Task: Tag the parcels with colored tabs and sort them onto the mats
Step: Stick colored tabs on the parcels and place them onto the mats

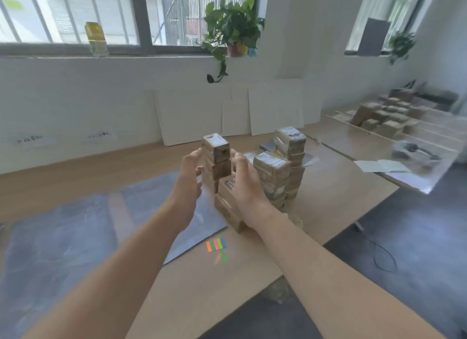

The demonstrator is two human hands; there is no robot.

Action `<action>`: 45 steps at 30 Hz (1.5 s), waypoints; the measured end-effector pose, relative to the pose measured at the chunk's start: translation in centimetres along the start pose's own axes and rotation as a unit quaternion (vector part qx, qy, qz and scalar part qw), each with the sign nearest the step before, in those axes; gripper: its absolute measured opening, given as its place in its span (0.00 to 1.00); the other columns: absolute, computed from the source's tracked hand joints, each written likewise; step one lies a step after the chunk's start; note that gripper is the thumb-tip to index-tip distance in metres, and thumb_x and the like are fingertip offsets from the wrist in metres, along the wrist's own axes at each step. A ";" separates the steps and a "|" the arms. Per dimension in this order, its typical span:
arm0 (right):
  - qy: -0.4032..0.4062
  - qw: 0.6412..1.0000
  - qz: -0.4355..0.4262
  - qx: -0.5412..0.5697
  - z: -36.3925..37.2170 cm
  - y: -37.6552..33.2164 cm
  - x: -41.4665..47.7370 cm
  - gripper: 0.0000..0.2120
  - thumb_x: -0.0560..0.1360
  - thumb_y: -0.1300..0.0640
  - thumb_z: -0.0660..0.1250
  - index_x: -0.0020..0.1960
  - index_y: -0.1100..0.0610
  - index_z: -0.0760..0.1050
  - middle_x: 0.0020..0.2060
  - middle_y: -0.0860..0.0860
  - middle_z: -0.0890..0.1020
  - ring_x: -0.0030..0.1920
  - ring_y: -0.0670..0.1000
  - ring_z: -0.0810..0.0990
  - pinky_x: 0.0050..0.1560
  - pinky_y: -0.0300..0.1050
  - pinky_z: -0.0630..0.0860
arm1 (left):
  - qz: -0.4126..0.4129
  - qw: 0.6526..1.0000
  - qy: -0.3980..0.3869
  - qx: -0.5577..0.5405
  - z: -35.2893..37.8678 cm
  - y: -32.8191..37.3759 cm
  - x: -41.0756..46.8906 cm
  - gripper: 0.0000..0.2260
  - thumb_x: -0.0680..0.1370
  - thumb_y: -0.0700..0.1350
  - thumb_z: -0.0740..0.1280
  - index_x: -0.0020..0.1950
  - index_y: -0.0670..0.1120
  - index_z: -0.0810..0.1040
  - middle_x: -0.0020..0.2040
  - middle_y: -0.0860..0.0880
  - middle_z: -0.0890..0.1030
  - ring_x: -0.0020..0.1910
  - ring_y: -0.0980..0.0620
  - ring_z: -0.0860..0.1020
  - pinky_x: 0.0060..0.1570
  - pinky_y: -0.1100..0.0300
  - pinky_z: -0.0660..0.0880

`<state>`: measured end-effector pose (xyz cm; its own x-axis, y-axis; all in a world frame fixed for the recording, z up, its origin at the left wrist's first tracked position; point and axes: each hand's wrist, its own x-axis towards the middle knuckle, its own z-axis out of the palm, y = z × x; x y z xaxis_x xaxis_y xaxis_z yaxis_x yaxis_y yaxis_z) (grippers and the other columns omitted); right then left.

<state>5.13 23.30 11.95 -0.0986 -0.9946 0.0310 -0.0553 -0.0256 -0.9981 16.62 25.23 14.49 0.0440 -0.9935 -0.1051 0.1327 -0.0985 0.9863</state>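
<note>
Centre frame: left hand (190, 179) and right hand (243, 184), fingers loosely spread, flank the parcel stack (217, 148), gripping nothing; grey mat (75, 237) lies left, colored tabs (216, 245) below.

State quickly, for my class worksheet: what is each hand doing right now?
Left hand: open, beside the tall stack of brown taped cardboard parcels, holding nothing.
Right hand: open, on that stack's other side, holding nothing.

Blur leaves the labels on the stacked parcels (290, 139) unreadable, the right hand (246, 187) covers part of the nearest stack, the grey mat (58, 237) runs off the left edge, and the far heap (386, 118) is perhaps more parcels.
</note>
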 end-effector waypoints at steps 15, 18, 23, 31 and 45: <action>0.033 0.997 0.066 -0.001 -9.0 5.4 13.7 0.23 0.86 0.43 0.50 0.77 0.47 0.70 0.75 0.45 0.72 0.75 0.48 0.69 0.76 0.49 0.64 | -0.062 0.998 -0.014 0.029 9.6 -5.1 15.2 0.12 0.83 0.60 0.53 0.53 0.60 0.75 0.53 0.53 0.76 0.50 0.55 0.74 0.58 0.57 0.66; 0.038 0.995 0.092 -0.006 -9.5 6.7 16.3 0.23 0.86 0.43 0.50 0.75 0.47 0.73 0.74 0.43 0.73 0.74 0.48 0.69 0.71 0.46 0.64 | -0.082 0.996 -0.008 0.030 10.0 -6.4 18.3 0.15 0.80 0.63 0.56 0.60 0.59 0.75 0.59 0.51 0.76 0.57 0.52 0.74 0.63 0.54 0.67; 0.039 0.993 0.110 -0.027 -9.6 8.7 20.5 0.24 0.86 0.42 0.49 0.75 0.47 0.73 0.73 0.43 0.73 0.74 0.49 0.70 0.74 0.50 0.65 | -0.112 0.993 -0.003 0.037 10.7 -7.5 21.8 0.14 0.78 0.65 0.56 0.55 0.62 0.76 0.63 0.52 0.75 0.69 0.48 0.71 0.76 0.46 0.60; -0.002 0.988 0.151 -0.041 -10.9 14.0 26.4 0.23 0.86 0.44 0.50 0.72 0.49 0.76 0.71 0.43 0.75 0.70 0.45 0.71 0.64 0.43 0.64 | -0.167 0.984 0.053 0.039 12.3 -12.7 26.8 0.12 0.83 0.61 0.53 0.53 0.64 0.75 0.60 0.56 0.75 0.67 0.50 0.71 0.75 0.50 0.59; -0.152 0.931 0.300 -0.145 -13.2 25.1 34.0 0.24 0.85 0.41 0.50 0.66 0.52 0.77 0.63 0.49 0.79 0.63 0.53 0.75 0.66 0.49 0.68 | -0.307 0.929 0.209 0.008 14.7 -23.7 31.1 0.22 0.80 0.69 0.50 0.52 0.60 0.79 0.53 0.56 0.80 0.58 0.52 0.76 0.70 0.47 0.67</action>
<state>-12.67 -9.84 -11.33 0.0852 -0.8052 -0.5868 -0.3503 0.5272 -0.7742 0.29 -4.15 -10.26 0.3457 -0.6420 -0.6843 0.2444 -0.6425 0.7263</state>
